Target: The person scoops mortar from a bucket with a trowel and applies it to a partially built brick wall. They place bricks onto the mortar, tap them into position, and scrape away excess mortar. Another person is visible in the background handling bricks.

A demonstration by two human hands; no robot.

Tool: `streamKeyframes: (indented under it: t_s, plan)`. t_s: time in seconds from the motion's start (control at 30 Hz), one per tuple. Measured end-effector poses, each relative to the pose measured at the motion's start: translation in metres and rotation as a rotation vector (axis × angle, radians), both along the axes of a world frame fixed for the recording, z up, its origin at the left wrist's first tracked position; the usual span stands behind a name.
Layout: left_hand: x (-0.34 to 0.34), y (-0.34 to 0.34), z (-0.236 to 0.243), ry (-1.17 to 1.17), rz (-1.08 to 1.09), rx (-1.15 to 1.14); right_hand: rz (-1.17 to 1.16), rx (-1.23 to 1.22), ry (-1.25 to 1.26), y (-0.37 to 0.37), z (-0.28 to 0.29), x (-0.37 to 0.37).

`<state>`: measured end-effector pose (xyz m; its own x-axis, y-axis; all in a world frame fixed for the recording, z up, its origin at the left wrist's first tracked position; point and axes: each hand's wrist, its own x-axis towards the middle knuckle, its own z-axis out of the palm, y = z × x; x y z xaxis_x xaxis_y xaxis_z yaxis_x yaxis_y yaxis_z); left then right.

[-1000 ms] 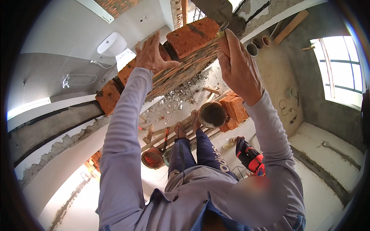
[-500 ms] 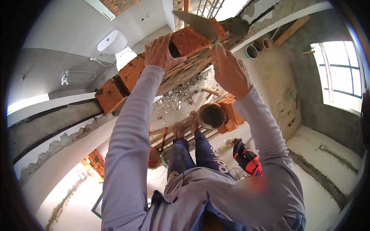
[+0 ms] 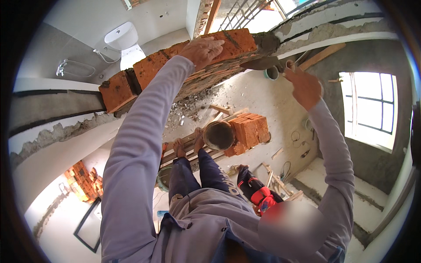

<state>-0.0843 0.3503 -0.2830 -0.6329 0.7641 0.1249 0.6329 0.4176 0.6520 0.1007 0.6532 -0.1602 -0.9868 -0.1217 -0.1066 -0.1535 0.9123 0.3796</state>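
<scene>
My left hand [image 3: 203, 51] lies with fingers stretched over the top row of orange bricks [image 3: 151, 68], touching them. To its right is the end brick [image 3: 239, 43], with wet grey mortar [image 3: 266, 44] against its far-right end. My right hand [image 3: 303, 85] is closed on a trowel [image 3: 259, 64]. The trowel's dark blade points left, beside the wall's near face just below the mortar; whether it touches the wall I cannot tell. The trowel's handle is mostly hidden by my fingers.
Below the wall, a round bucket [image 3: 219, 135] stands beside stacked bricks [image 3: 250, 130], close to my feet on wooden planks. A person in red and black [image 3: 261, 193] is low at the right. Beyond the wall is a white toilet [image 3: 122, 37]. Rubble [image 3: 182, 111] lies under the wall.
My right hand and the trowel have moved right and down, from above the end brick to beside the wall's near face. My left hand has shifted right along the bricks and flattened.
</scene>
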Motion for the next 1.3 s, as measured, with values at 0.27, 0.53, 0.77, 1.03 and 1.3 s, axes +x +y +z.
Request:
streamKeyframes:
  t_s: [0.27, 0.53, 0.77, 1.03, 1.3]
  plan:
    - [-0.010, 0.010, 0.013, -0.352, 0.027, -0.184, 0.090, 0.116, -0.064, -0.083, -0.009, -0.038]
    - [-0.031, 0.013, -0.005, -0.544, 0.005, -0.224, 0.209, -0.070, -0.036, -0.131, 0.008, -0.021]
    - [0.025, 0.018, 0.031, 0.261, -0.156, -0.793, 0.006, -0.197, 0.062, -0.036, 0.091, -0.007]
    - [0.094, 0.058, -0.003, 0.384, 0.205, -0.522, -0.046, 0.209, -0.321, -0.081, 0.019, -0.187]
    - [0.094, 0.056, -0.014, 0.353, 0.241, -0.481, 0.212, 0.064, -0.481, -0.200, 0.037, -0.197]
